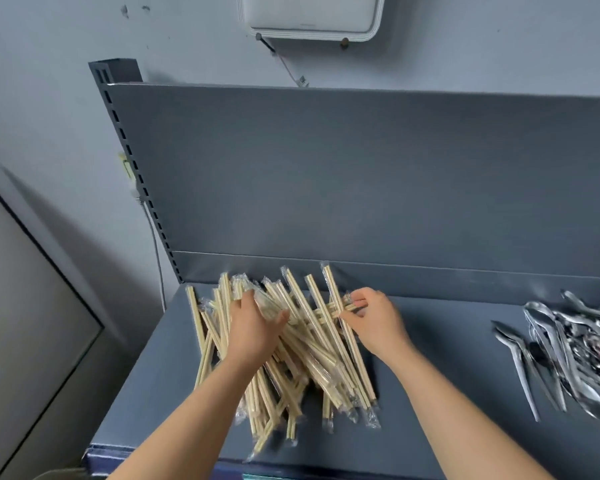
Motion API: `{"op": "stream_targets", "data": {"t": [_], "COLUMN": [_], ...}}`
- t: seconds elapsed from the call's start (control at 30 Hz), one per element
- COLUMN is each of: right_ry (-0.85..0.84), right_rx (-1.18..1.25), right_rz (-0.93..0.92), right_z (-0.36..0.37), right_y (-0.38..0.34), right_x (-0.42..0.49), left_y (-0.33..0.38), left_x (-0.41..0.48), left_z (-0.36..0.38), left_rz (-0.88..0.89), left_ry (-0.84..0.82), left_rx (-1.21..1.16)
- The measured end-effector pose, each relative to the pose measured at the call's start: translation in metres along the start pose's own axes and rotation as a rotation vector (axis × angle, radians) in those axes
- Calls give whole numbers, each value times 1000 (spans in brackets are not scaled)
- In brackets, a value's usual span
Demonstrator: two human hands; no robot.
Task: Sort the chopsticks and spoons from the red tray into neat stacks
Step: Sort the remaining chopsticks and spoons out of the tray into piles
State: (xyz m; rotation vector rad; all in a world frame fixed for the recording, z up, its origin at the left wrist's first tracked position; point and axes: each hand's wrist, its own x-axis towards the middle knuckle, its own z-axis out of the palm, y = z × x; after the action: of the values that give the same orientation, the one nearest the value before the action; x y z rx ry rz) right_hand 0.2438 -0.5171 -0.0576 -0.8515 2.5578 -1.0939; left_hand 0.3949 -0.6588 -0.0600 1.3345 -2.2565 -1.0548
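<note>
Fingers (359,302) of the right hand (378,322) pinch a few wrapped chopsticks (326,344) at the pile's right edge. The left hand (257,327) lies on the pile, fingers roughly straight. The pile is on the grey shelf (447,341), spoons (568,348) well apart to the right. Sticks are likely light, stiff and slick in film, so grip bundles mid-length.
</note>
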Motion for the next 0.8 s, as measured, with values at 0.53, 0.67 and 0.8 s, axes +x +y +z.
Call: {"op": "stream_targets", "data": {"t": [0.53, 0.67, 0.8], "right_ry": [669, 813, 903], "right_rx": [145, 120, 107], "right_rz": [399, 500, 560], "right_z": [-180, -235, -295], "right_y": [128, 176, 230], "right_x": [-180, -232, -277], "left_y": [107, 155, 212], "left_x": [-105, -149, -200], "left_z": [66, 123, 188], "left_rz": [734, 790, 793], "left_ry": [-316, -465, -596], "left_rx": [-84, -128, -171]}}
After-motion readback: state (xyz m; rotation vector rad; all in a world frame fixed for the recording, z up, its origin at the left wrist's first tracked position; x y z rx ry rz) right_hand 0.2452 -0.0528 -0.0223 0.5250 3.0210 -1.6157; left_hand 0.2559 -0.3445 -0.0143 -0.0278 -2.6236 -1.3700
